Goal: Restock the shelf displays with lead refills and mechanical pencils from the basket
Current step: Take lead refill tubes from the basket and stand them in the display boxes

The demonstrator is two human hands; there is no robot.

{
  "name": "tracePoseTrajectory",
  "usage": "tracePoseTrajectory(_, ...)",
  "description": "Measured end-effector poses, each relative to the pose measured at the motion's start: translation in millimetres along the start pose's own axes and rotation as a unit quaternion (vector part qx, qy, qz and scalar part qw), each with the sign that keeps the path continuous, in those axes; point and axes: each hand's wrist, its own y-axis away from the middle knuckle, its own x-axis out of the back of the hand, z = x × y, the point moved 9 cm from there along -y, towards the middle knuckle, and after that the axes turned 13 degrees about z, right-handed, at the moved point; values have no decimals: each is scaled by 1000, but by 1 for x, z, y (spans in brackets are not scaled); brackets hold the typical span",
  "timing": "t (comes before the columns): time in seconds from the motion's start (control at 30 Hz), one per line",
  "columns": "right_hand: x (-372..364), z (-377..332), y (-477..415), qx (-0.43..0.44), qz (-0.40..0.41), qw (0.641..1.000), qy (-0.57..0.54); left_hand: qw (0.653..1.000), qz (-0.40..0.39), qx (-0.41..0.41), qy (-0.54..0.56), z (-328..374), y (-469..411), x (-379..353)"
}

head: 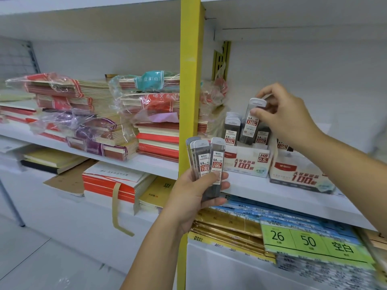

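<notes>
My left hand (pixel 194 195) grips a fanned bunch of several lead refill cases (pixel 206 162), clear tubes with white caps and red-and-white labels, in front of the yellow shelf post. My right hand (pixel 287 118) pinches the top of one lead refill case (pixel 251 122) and holds it upright over the white display box (pixel 245 162) marked HB 0.5. Other refill cases (pixel 231 130) stand in that box. A second display box (pixel 299 174) stands to its right on the same white shelf. No basket or mechanical pencils are in view.
The yellow shelf post (pixel 189 80) splits the shelving. Left of it lie wrapped notebook stacks (pixel 94 114) and more books on the shelf below. Under the display boxes sit blue and gold packs and a green card (pixel 310 241) with numbers.
</notes>
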Motion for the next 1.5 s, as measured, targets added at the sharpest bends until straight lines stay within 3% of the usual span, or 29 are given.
tracePoseTrajectory(0.13,-11,10,3,0,-35,998,43,1000,-2,1,1,2,1,-2)
tracePoseTrajectory(0.3,-22,11,6,98,-48,966,234,1000,-14,7,5,2,3,-6)
tracePoseTrajectory(0.4,-19,8,7,103,-47,955,273,1000,-26,6,7,3,4,-10)
tracePoseTrajectory(0.53,1,-14,28,83,-19,990,115,999,-48,1,-3,3,7,-16)
tracePoseTrajectory(0.6,2,-20,46,21,-65,998,0,998,-62,2,-11,2,9,-20)
tracePoseTrajectory(0.7,-13,-20,71,-96,-169,975,-110,997,-80,6,-10,1,14,-28)
tracePoseTrajectory(0.77,-21,-16,81,-150,-195,958,-147,996,-82,11,-9,-1,15,-33)
tracePoseTrajectory(0.83,-20,-12,81,-170,-183,956,-154,996,-80,26,5,-6,14,-34)
tracePoseTrajectory(0.9,-5,-4,69,-184,-118,962,-164,996,-63,43,37,-9,10,-31)
tracePoseTrajectory(1.0,34,-1,34,-139,21,979,-149,997,-28,43,53,-10,2,-22)
tracePoseTrajectory(1.07,44,-6,18,-82,49,988,-123,999,-23,26,39,-9,-1,-18)
tracePoseTrajectory(1.2,28,-7,5,-4,16,1000,2,1000,-23,3,5,-7,-3,-14)
tracePoseTrajectory(1.5,-15,7,8,45,-66,989,124,1000,-24,-11,-16,-4,-3,-11)
